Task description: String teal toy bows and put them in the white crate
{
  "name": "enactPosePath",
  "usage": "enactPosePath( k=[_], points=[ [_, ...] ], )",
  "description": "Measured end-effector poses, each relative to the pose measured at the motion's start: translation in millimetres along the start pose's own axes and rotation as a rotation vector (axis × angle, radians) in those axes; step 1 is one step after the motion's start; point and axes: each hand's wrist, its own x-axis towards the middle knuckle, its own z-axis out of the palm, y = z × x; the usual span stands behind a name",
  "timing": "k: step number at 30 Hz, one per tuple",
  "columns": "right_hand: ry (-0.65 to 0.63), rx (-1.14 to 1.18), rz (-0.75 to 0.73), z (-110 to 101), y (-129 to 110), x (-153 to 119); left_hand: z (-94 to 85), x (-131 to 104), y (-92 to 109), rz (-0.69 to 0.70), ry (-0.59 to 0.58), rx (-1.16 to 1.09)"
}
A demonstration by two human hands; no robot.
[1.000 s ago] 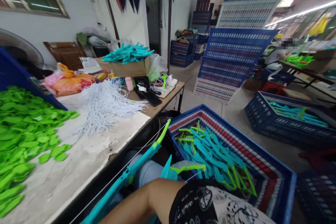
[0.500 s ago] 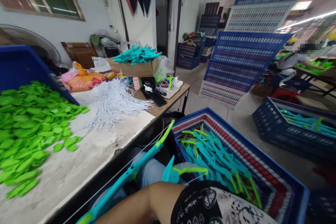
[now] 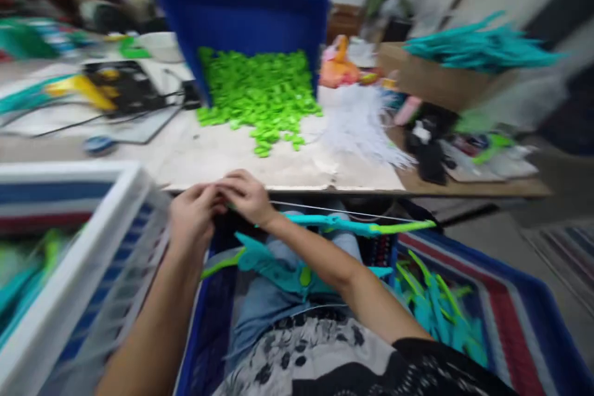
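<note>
L hand [image 3: 192, 213] & R hand [image 3: 248, 198] meet fingertip to fingertip just off the table's front edge, both closed on the L end of a teal bow [image 3: 315, 220]. Fingers cover that end, a bit blurred; can't tell which hand has the string [image 3: 343, 210]. Bow runs R from the hands, approx. level, over the lap, part hidden behind R wrist; its green R tip is near the R crate [image 3: 505, 322]. String is taut above it. 2nd bow [image 3: 273, 269], teal w/ green tip, lies across the jeans [image 3: 260, 309], under R forearm.

On table [image 3: 288, 176]: blue bin [image 3: 245, 15] tipped toward the person, green pcs [image 3: 264, 86] spilling out; white cords [image 3: 357, 124] in a heap just R of them; then phone [image 3: 431, 164] & cardboard box [image 3: 427, 83] piled w/ teal parts [image 3: 482, 46]. Tape roll [image 3: 99, 145] at L. White crate [image 3: 125, 189] beside L forearm; R crate has more teal/green bows [image 3: 431, 303].
</note>
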Motion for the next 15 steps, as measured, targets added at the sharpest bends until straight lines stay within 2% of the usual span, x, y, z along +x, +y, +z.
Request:
enactPosePath(
  k=[2, 4, 7, 9, 12, 15],
  points=[
    [-0.034, 0.116, -0.048, -3.9, 9.8, 7.4, -17.8, 0.7, 0.6, -0.072, 0.084, -0.096],
    [-0.068, 0.143, -0.107, -9.6, 14.4, 15.3, -21.8, 3.8, 2.9, -0.120, 0.040, -0.210],
    [-0.110, 0.057, -0.218, -16.8, 11.7, 18.9, -19.3, 5.1, 5.8, -0.107, -0.037, -0.274],
    [-0.123, -0.052, -0.269, -18.2, 8.9, 17.0, -18.2, 3.8, 5.8, -0.073, -0.070, -0.246],
    [-0.097, -0.171, -0.256, -15.5, 7.6, 12.6, -18.0, 3.0, 3.3, 0.002, -0.093, -0.141],
    [-0.036, -0.136, -0.191, -12.2, 7.8, 9.2, -19.0, 3.9, 0.7, 0.061, -0.088, -0.025]
  ],
)
